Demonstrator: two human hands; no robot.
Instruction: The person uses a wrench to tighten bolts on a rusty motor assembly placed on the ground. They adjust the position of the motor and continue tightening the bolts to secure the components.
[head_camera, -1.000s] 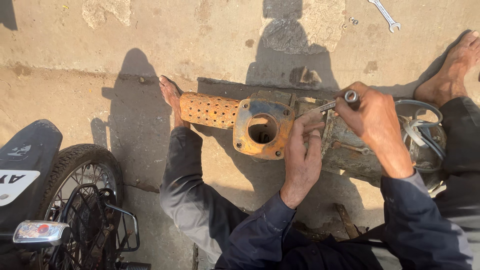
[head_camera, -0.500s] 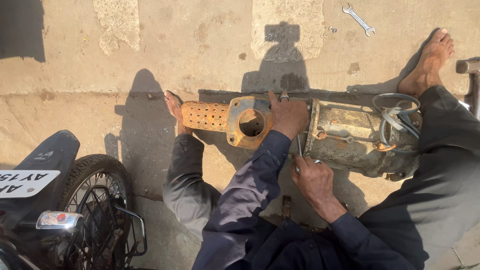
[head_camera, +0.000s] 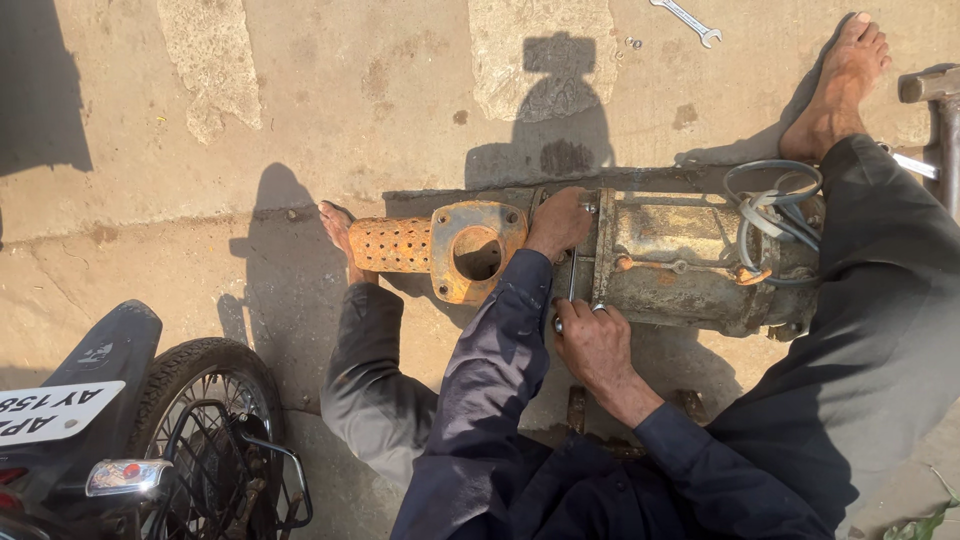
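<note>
Since the earlier frames, both hands have shifted toward the flange joint of the rusty submersible pump (head_camera: 690, 260) lying between the person's legs. Left hand (head_camera: 558, 222) rests spread on top of the casing just beyond the orange outlet flange (head_camera: 478, 250), seemingly steadying it. Right hand (head_camera: 595, 345) sits below, fingers closed round a slim spanner (head_camera: 568, 290) reaching up to a bolt. Well beyond, another wrench (head_camera: 688, 20) lies on the concrete; a motorcycle wheel (head_camera: 215, 440) stands left.

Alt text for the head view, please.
A person seated on concrete steadies a rusty pump with the left hand while the right hand holds a wrench at its flange. A motorcycle wheel sits lower left.
</note>
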